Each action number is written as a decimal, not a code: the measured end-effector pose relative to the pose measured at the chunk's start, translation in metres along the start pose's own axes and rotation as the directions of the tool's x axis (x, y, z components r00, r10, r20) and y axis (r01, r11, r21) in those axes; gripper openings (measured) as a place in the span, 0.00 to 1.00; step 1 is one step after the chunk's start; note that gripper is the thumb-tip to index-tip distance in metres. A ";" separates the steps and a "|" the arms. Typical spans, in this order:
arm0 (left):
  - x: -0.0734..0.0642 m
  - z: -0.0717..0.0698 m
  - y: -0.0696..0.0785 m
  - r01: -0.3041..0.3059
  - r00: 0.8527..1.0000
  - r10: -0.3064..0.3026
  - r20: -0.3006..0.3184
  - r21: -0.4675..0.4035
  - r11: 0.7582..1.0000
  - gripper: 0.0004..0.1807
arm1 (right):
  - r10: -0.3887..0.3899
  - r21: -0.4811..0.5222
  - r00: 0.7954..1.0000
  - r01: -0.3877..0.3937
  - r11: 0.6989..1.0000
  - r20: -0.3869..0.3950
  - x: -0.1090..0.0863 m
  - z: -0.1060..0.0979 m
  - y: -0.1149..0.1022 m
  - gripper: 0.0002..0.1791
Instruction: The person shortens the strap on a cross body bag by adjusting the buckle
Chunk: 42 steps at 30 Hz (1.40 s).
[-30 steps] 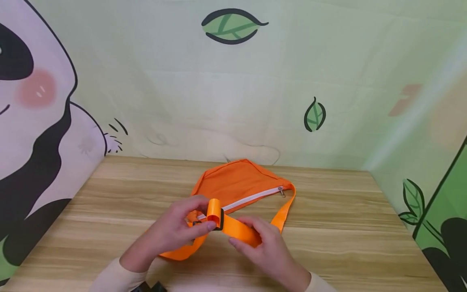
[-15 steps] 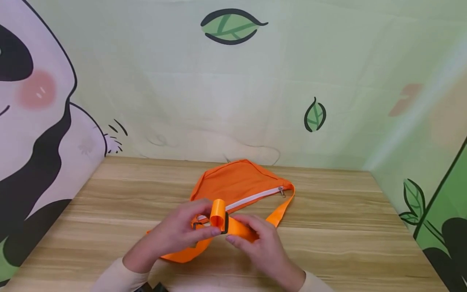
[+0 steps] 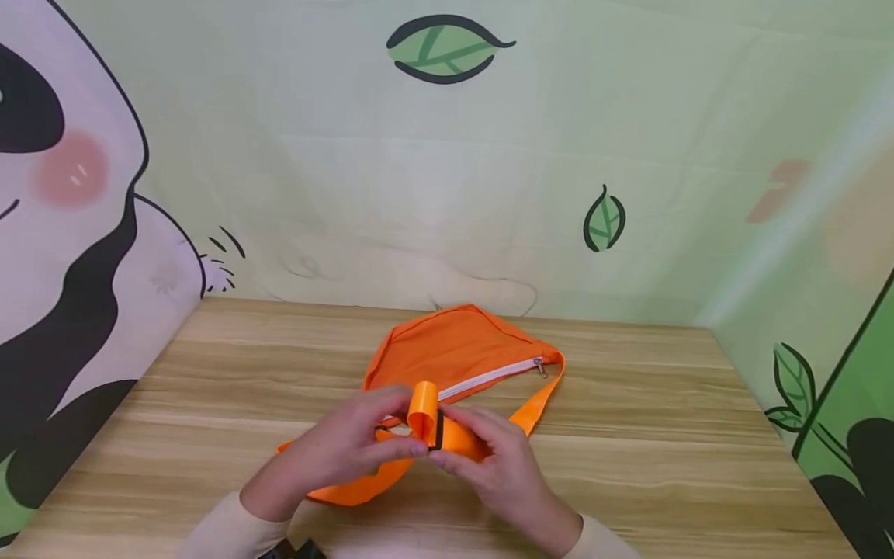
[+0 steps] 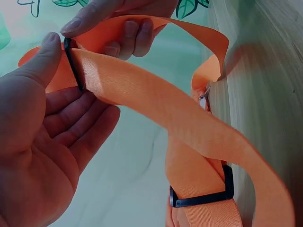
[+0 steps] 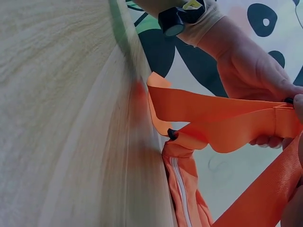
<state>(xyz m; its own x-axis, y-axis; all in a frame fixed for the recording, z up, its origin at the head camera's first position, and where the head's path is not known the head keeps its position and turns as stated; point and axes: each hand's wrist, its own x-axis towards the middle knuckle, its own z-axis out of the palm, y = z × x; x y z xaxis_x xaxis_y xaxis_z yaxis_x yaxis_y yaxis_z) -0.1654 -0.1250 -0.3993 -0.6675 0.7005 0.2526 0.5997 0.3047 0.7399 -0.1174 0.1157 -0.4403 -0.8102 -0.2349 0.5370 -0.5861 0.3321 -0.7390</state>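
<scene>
An orange waist bag [image 3: 447,349] with a white zip lies on the table. Above its near side, my left hand [image 3: 356,439] pinches the orange strap [image 4: 132,78] beside a black slider buckle [image 4: 75,66], thumb on one face and fingers behind. A short loop of strap [image 3: 422,407] stands up at the buckle. My right hand [image 3: 499,462] grips the strap on the buckle's other side, its thumb tip right at the frame. Lower on the strap sits a second black buckle [image 4: 203,197]. In the right wrist view, most of my right hand is cut off.
The wooden table [image 3: 663,435] meets a printed backdrop [image 3: 335,155] with a panda and leaves at the back. One strap end [image 3: 538,407] runs from the bag's right corner; a slack strap length [image 3: 356,489] lies at its near left.
My left hand has shifted slightly right with the buckle and loop. The right hand now holds close to the buckle, and the strap showing between the hands is shorter. The bag stays put.
</scene>
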 end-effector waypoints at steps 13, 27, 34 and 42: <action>-0.007 0.004 -0.006 -0.036 0.999 0.037 -0.002 0.149 0.988 0.21 | 0.038 0.123 0.999 -0.039 0.992 0.010 0.000 -0.001 0.002 0.27; -0.024 -0.018 -0.007 0.044 0.997 -0.061 0.039 0.345 0.938 0.18 | 0.102 0.165 0.995 -0.100 0.981 -0.006 -0.004 -0.009 0.004 0.25; -0.040 -0.033 -0.016 0.023 0.998 -0.043 0.036 0.450 0.893 0.20 | 0.105 0.205 0.994 -0.106 0.973 0.015 -0.005 -0.015 0.008 0.25; -0.051 -0.045 -0.024 0.044 0.997 -0.067 0.032 0.472 0.880 0.20 | 0.095 0.224 0.995 -0.098 0.970 0.023 -0.004 -0.017 0.011 0.25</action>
<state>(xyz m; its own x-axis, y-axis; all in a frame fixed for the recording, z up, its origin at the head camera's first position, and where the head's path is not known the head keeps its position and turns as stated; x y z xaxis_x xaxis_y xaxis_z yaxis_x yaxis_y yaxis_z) -0.1659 -0.1967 -0.4021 -0.6918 0.6988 0.1820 0.7070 0.6040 0.3679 -0.1202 0.1361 -0.4432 -0.8623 -0.2229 0.4547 -0.4899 0.1404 -0.8604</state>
